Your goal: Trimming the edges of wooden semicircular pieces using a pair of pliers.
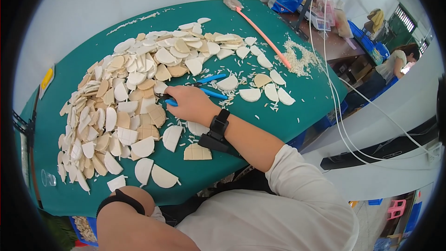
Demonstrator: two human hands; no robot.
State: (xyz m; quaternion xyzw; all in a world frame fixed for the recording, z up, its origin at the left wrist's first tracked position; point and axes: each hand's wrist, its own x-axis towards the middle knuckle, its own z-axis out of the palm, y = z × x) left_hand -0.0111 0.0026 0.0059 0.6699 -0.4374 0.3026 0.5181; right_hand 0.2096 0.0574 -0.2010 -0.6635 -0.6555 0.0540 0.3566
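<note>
My right hand (pixel 188 103) reaches in from the right over a big heap of half-round white and tan pieces (pixel 139 72). Its fingers are closed around a blue-handled tool (pixel 171 102) with a dark metal end, which looks like pliers and is largely covered by the hand. A white half-round piece (pixel 160 87) is at the fingertips. Just beyond the hand lie blue-handled pliers (pixel 211 78), handles spread. My left hand (pixel 141 198) is low at the near table edge, behind a black wrist strap; its fingers are hidden. Close to it lie loose half-round pieces (pixel 164 177).
The green table (pixel 260 130) carries scattered white slivers and a sliver pile (pixel 299 58) beside a pink-handled brush (pixel 262 35). A clear cup (pixel 48 178) lies at the left edge. White cables (pixel 335 97) hang at the right. Another person (pixel 392 67) sits farther off.
</note>
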